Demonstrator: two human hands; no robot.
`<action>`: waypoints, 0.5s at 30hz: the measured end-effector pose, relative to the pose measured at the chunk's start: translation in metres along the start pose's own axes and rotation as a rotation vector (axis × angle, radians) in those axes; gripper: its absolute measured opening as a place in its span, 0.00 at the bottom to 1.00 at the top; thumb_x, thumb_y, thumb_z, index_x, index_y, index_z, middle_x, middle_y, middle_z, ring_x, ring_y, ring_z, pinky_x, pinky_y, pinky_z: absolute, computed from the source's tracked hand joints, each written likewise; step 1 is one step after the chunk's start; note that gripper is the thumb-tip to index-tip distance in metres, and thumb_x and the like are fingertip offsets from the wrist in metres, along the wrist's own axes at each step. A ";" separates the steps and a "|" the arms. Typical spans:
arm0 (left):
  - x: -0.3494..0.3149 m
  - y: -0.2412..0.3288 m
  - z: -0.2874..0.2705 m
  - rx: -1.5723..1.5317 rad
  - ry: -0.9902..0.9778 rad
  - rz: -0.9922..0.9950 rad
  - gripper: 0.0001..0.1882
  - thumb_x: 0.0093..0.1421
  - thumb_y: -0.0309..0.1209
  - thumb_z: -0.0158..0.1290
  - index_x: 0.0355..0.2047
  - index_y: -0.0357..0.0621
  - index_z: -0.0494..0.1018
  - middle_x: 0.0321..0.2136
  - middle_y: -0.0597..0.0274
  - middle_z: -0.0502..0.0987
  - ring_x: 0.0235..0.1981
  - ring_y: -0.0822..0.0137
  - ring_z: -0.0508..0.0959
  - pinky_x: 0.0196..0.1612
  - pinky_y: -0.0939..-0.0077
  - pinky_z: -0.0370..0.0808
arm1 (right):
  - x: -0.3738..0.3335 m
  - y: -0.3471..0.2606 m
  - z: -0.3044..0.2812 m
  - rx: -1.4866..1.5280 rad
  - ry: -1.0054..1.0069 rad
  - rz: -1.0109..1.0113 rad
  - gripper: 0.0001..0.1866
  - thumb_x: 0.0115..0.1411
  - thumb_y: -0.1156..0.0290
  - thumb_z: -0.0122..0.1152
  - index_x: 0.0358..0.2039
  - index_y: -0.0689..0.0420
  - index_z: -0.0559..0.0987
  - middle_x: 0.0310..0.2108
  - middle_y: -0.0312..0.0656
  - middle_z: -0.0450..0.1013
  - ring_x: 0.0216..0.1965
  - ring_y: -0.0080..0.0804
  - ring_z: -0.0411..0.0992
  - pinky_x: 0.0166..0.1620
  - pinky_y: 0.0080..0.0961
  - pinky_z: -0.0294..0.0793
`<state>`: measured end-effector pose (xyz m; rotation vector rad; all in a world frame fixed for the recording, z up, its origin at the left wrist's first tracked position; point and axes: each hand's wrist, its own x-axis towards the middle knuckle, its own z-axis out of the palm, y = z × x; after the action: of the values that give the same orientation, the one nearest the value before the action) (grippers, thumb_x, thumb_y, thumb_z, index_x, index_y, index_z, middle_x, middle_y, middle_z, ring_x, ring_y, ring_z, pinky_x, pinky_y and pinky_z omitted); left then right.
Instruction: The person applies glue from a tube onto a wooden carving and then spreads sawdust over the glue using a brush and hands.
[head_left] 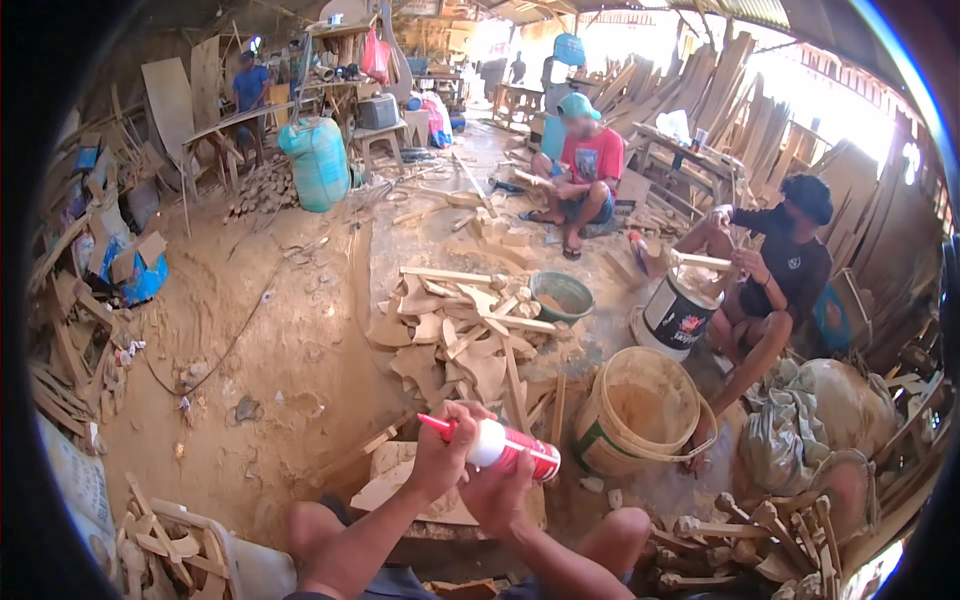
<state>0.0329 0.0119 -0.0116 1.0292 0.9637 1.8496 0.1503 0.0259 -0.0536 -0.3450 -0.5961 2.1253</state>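
A glue bottle [515, 450] with a white shoulder, a red-and-white label and a long red nozzle [434, 424] lies tilted between my hands, its nozzle pointing left. My left hand [440, 462] is closed around the nozzle end. Under the labelled body, my right hand [500, 494] grips the bottle with bent fingers. Both hands are above my knees, over a low wooden board [390, 490]. Just beyond them is a heap of cut wooden pieces [455, 350].
A large cream bucket [600, 445] stands right of my hands, a green basin [562, 297] farther off. Two people sit ahead: one in red [597, 160], one in black [795, 250] at a dark bucket [676, 315]. Wooden legs [770, 540] lie lower right, a scrap-filled crate [255, 570] lower left.
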 end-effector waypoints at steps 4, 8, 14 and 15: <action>-0.006 -0.015 0.003 0.183 -0.179 0.143 0.12 0.75 0.38 0.55 0.48 0.44 0.68 0.59 0.45 0.72 0.60 0.57 0.74 0.65 0.55 0.69 | 0.008 -0.011 -0.026 0.208 0.004 -0.009 0.50 0.61 0.26 0.60 0.70 0.51 0.66 0.66 0.41 0.71 0.67 0.38 0.70 0.71 0.42 0.67; -0.002 -0.014 -0.003 0.259 -0.353 0.282 0.16 0.75 0.29 0.50 0.60 0.42 0.64 0.67 0.42 0.66 0.68 0.52 0.68 0.72 0.54 0.63 | 0.016 -0.017 -0.037 0.253 -0.009 -0.056 0.46 0.64 0.30 0.62 0.68 0.51 0.67 0.64 0.42 0.72 0.66 0.38 0.71 0.71 0.41 0.69; -0.011 -0.001 -0.003 0.028 -0.142 0.090 0.22 0.60 0.31 0.74 0.46 0.41 0.72 0.56 0.52 0.74 0.60 0.55 0.77 0.65 0.59 0.73 | 0.004 -0.024 -0.033 0.221 0.049 -0.043 0.46 0.63 0.31 0.63 0.68 0.54 0.67 0.65 0.43 0.72 0.66 0.40 0.71 0.72 0.43 0.67; -0.009 -0.004 -0.004 0.057 -0.123 0.124 0.24 0.55 0.30 0.77 0.42 0.42 0.71 0.52 0.55 0.74 0.59 0.56 0.77 0.63 0.61 0.74 | 0.000 -0.025 -0.033 0.203 0.019 -0.028 0.46 0.63 0.32 0.64 0.68 0.55 0.66 0.65 0.43 0.72 0.66 0.40 0.71 0.72 0.44 0.67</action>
<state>0.0336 0.0042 -0.0189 1.2472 0.9015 1.8436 0.1819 0.0480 -0.0684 -0.2415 -0.3678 2.1305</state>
